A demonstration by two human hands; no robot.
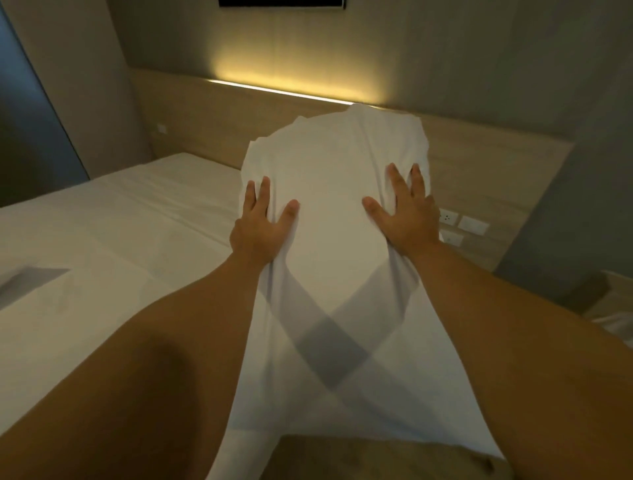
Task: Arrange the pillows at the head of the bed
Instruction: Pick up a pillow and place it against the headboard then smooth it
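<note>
A white pillow (334,192) in a loose white case stands on end in front of me, its top reaching the wooden headboard (205,116). My left hand (260,226) grips its left side, fingers spread and pressed into the fabric. My right hand (404,212) grips the right side the same way. The slack end of the pillowcase (329,359) hangs down between my forearms toward me. The white bed (113,226) stretches to the left.
A lit strip glows along the headboard top (281,89). Wall sockets and switches (462,224) sit low on the headboard at right, another socket (161,128) at left. A grey folded patch (34,284) lies on the sheet at far left. A dark frame (281,2) hangs above.
</note>
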